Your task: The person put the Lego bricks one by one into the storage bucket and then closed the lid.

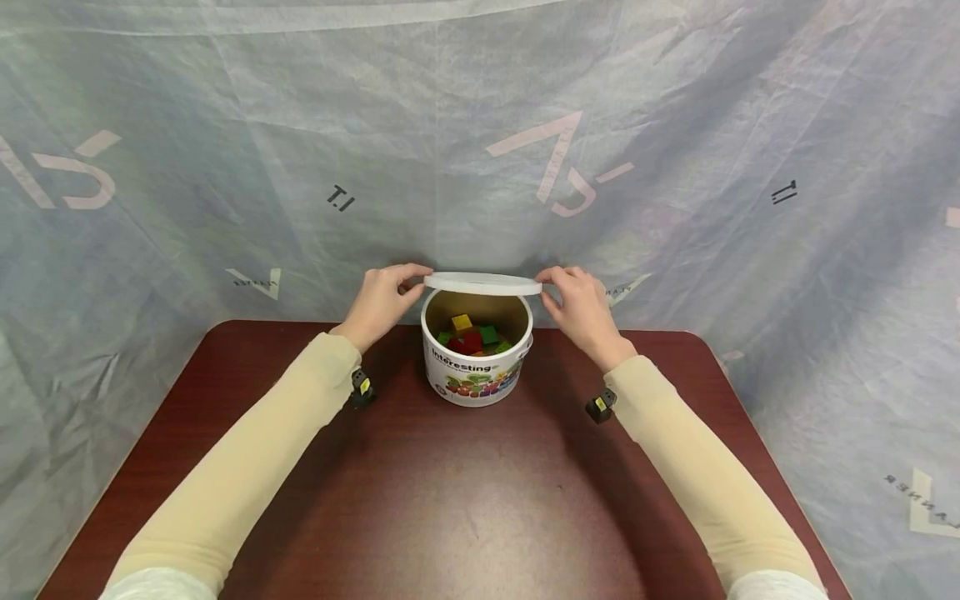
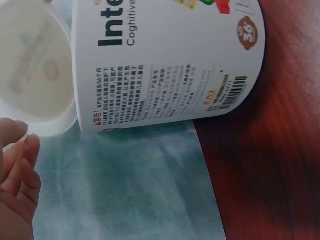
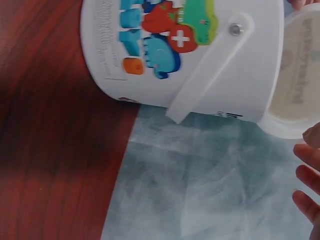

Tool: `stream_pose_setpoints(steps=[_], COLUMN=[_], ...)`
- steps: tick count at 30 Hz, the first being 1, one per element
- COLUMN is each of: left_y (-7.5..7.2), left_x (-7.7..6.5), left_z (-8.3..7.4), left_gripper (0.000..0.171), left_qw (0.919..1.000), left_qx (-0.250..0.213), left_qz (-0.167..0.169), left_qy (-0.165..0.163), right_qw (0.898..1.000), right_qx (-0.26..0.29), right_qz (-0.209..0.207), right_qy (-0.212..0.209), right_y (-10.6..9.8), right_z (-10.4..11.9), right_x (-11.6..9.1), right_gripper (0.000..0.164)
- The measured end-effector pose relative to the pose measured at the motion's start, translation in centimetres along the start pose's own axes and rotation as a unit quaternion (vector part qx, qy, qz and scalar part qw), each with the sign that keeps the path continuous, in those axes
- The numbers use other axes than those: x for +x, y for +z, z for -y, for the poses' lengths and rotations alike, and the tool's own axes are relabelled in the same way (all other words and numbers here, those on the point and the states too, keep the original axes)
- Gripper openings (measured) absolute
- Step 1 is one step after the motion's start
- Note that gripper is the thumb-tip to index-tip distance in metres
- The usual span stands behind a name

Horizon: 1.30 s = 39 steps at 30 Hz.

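A white round lid (image 1: 483, 285) is held tilted over the back rim of a white printed bucket (image 1: 472, 385). My left hand (image 1: 378, 302) pinches its left edge between thumb and fingers, and my right hand (image 1: 585, 312) pinches the right edge. Colourful blocks (image 1: 471, 340), among them yellow, red and green ones, lie inside the bucket. In the left wrist view the lid's pale underside (image 2: 37, 65) shows faint print from the other face. A white carry handle (image 3: 207, 70) hangs down the bucket's side in the right wrist view.
The bucket stands near the back edge of a dark red-brown wooden table (image 1: 480, 500). Grey sheeting (image 1: 450, 150) with printed letters hangs behind the table and along both sides. Small black wrist cameras sit below both sleeves.
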<state>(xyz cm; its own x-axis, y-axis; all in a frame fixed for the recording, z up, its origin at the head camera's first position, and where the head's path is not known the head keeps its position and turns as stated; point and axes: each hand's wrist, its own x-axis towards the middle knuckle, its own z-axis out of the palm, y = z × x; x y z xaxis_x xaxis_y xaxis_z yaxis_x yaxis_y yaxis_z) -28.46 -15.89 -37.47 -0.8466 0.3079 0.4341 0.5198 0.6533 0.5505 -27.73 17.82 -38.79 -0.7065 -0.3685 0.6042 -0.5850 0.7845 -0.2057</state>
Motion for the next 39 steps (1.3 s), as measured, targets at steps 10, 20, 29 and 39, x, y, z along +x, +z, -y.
stream_pose_setpoints(steps=[10, 20, 29, 39], left_y=[0.9, 1.8, 2.5, 2.8], left_x=[-2.0, -3.5, -4.6, -4.6], left_z=[1.1, 1.9, 2.7, 2.6], left_gripper=[0.03, 0.029, 0.03, 0.035], left_qw=[0.9994, 0.9908, 0.9849, 0.9982], left_qx=[0.017, 0.086, 0.114, 0.036], left_qz=[0.007, -0.008, -0.023, -0.003], left_qy=[0.028, 0.104, 0.128, 0.048], right_qw=[0.997, 0.993, 0.994, 0.996], right_qx=[0.011, 0.004, -0.002, 0.039], right_qz=[-0.004, -0.015, 0.006, 0.031], right_qy=[-0.077, -0.117, -0.112, -0.074], right_y=[1.4, 2.2, 2.6, 2.5], right_z=[-0.4, -0.3, -0.2, -0.5], right_x=[-1.8, -2.9, -3.5, -3.7], right_gripper=[0.029, 0.03, 0.028, 0.031])
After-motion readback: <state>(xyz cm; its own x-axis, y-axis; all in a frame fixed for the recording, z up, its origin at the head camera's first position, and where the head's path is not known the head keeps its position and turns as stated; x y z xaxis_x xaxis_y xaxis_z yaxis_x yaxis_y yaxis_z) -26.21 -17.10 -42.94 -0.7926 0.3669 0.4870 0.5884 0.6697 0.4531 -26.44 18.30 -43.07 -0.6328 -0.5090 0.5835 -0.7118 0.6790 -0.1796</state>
